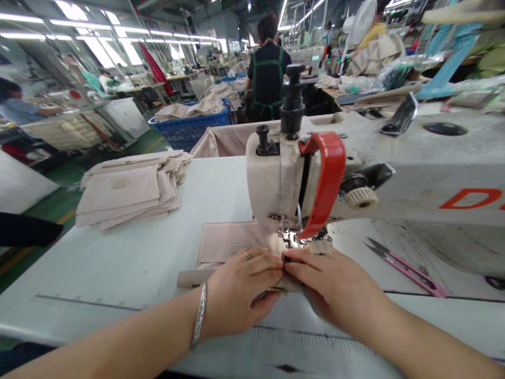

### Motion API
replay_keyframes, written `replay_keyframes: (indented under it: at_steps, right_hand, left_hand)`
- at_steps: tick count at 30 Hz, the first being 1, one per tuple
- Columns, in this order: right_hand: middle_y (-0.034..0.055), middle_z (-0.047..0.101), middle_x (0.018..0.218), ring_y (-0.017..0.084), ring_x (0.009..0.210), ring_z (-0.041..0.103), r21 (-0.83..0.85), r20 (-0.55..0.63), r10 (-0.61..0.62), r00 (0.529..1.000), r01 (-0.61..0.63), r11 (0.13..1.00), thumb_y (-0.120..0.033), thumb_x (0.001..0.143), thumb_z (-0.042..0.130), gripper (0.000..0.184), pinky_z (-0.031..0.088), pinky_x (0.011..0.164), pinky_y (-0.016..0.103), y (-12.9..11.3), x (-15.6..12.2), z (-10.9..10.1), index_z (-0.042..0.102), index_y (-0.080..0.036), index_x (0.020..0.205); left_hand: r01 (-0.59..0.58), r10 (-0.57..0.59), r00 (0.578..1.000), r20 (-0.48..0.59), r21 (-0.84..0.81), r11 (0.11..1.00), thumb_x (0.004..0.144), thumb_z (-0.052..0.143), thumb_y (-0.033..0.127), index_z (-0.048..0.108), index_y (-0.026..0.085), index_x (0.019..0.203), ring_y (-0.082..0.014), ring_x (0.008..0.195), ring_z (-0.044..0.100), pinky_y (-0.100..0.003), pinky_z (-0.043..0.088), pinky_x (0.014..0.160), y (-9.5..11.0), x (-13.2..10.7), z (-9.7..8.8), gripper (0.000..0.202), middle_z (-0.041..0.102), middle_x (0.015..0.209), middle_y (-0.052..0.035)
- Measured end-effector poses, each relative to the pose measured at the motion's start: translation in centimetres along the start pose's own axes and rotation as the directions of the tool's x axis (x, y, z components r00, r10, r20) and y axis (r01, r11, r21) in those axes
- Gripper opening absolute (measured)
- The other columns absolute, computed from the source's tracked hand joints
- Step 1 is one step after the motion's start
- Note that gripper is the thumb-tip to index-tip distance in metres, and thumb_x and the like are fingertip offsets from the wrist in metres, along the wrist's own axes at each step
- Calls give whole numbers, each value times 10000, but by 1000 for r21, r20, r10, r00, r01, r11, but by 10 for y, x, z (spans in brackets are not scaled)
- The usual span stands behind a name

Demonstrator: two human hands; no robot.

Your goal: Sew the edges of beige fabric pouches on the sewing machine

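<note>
A flat beige-pink fabric piece (226, 239) lies on the sewing machine's bed, its right edge at the presser foot (291, 239). My left hand (242, 289), with a ring and a silver bracelet, is closed over its near part, fingers together and thumb tucked beneath. From the other side my right hand (335, 279) comes in, bent fingertips pinching the cloth just in front of the foot; a pale wrap (320, 247) sits on one finger. A rolled fabric edge (191, 279) sticks out left of my left hand. A small brassy strip shows under its fingers. The needle point is hidden.
The sewing machine (268, 179) with its red guard (329, 173) stands over the work. Pink-handled thread snips (414, 271) lie at right. Stacked fabric pieces (122, 192) rest on the table's left. Beyond are a blue basket (191, 129) of cloth and a person (268, 73) in an apron.
</note>
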State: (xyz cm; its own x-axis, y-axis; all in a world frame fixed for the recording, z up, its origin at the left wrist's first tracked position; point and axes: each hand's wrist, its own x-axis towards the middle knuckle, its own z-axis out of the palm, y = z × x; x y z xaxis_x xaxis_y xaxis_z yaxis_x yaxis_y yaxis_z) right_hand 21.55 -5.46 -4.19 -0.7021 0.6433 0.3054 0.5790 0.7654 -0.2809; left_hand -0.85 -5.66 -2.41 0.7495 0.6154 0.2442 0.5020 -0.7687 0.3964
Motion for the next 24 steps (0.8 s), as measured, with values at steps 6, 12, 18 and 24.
replay_keyframes:
  at_steps: [6, 12, 18, 24]
  right_hand:
    - [110, 606, 1114, 272, 962, 591, -8, 58, 132, 989, -132, 991, -76, 846, 483, 419, 524, 813, 445, 2, 1, 2, 566, -194, 1239]
    - [118, 595, 1028, 275, 906, 589, -32, 85, 209, 974, -207, 978, -76, 832, 445, 462, 529, 771, 450, 1, 2, 3, 531, -177, 1275]
    - [132, 593, 1062, 292, 997, 557, -29, -115, 247, 962, -252, 967, -130, 865, 481, 230, 505, 821, 440, 5, 3, -5, 609, -151, 1054]
    - [100, 634, 893, 299, 908, 572, -173, -126, 308, 943, -327, 929, -218, 913, 521, 130, 494, 792, 461, 14, 4, -11, 640, -165, 916]
  left_hand:
    - [-31, 31, 1000, 0, 16, 999, 832, 586, 179, 618, 171, 1076, -196, 1084, 581, -352, 452, 1007, -20, 14, -4, 246, 647, 1143, -55]
    - [-28, 29, 999, -15, 40, 999, 840, 589, 194, 610, 189, 1108, -213, 1115, 569, -376, 457, 1004, -31, 20, -3, 269, 635, 1174, -53]
    - [-12, 24, 999, -49, 223, 975, 965, 488, 237, 625, 182, 1114, -214, 1062, 607, -373, 474, 982, -33, 12, -6, 209, 671, 1111, -47]
    - [-124, 146, 977, -152, 147, 981, 930, 533, 157, 628, 179, 1072, -162, 985, 643, -323, 515, 906, -45, 8, -7, 172, 702, 1076, -46]
